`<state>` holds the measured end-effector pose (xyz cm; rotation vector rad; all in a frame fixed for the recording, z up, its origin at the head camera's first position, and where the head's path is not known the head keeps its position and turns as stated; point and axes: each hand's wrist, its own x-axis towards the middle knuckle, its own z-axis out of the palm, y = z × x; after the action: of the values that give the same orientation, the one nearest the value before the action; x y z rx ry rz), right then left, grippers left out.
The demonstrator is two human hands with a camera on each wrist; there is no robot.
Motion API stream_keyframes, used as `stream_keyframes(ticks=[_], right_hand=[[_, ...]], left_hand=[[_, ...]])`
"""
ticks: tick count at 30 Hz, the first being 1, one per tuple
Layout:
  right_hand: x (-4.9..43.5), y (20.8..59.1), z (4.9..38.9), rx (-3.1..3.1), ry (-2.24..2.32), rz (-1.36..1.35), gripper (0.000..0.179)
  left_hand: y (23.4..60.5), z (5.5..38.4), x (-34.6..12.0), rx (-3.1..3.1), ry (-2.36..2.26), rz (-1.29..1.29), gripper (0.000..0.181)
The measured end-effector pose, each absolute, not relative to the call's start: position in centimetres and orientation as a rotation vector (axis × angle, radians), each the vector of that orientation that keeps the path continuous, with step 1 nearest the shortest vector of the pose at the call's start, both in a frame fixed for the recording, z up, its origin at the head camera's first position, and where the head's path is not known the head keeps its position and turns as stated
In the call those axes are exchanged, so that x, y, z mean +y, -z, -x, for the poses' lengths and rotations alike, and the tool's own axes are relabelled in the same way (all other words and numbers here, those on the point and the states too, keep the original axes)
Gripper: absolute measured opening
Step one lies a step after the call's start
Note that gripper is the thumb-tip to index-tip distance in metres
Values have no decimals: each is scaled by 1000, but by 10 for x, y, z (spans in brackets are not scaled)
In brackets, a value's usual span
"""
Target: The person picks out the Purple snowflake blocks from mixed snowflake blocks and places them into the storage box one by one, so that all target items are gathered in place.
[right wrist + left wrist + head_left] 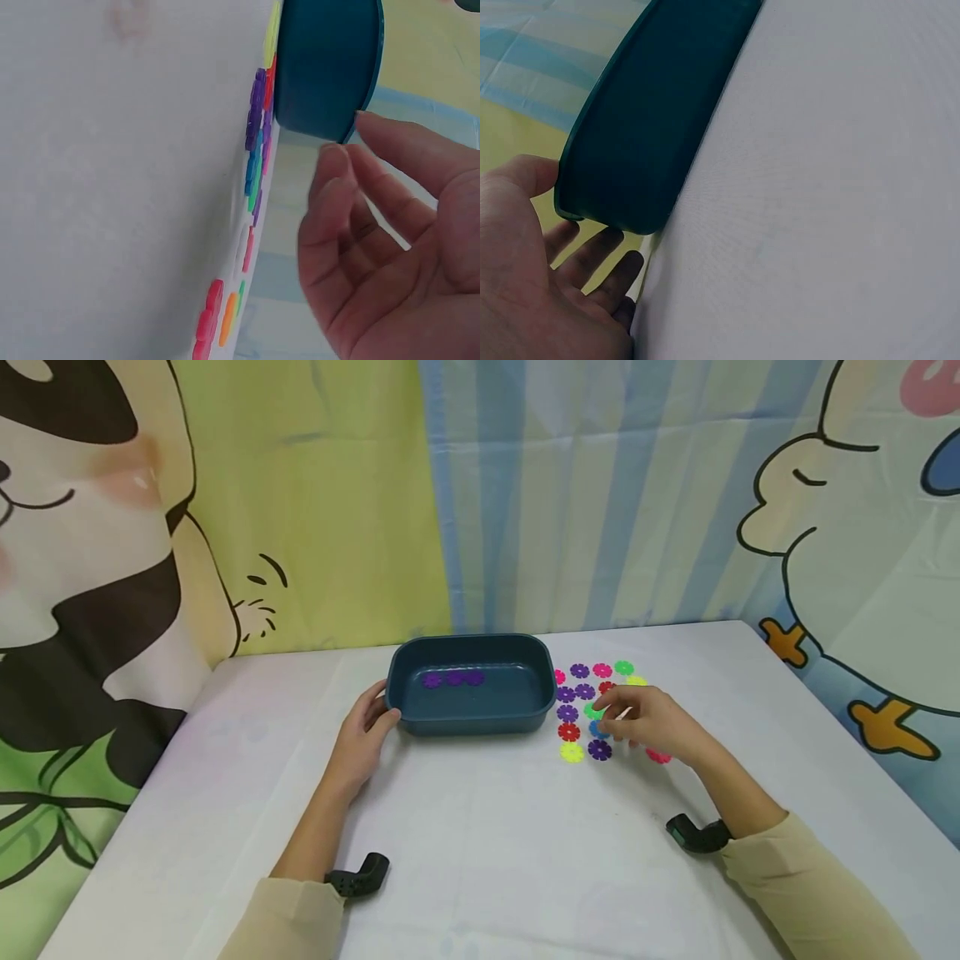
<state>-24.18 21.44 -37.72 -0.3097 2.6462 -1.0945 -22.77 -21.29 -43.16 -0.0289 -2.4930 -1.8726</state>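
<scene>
A dark teal rectangular basin stands on the white table, with several purple flower-shaped discs lying inside it. My left hand holds the basin's left end. In the left wrist view its thumb lies against the rim while the fingers reach along the end wall. To the right of the basin, my right hand hovers over several loose, brightly coloured flower discs, palm turned inward. Its fingers are loosely bent, and a gap shows between thumb and fingertips in the right wrist view, with nothing seen there.
The loose discs, in purple, red, green, yellow, blue and pink, lie close by the basin's right end; the hand hides some. A white cloth covers the table. Behind its far edge hangs a printed curtain with cartoon figures.
</scene>
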Motion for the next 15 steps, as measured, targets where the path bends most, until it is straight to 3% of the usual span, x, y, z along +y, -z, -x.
stream_keyframes(ticks=[15], right_hand=[[216,395,228,2666,973,304,26]], left_hand=[[430,227,-213,-2479,1900,39,59]])
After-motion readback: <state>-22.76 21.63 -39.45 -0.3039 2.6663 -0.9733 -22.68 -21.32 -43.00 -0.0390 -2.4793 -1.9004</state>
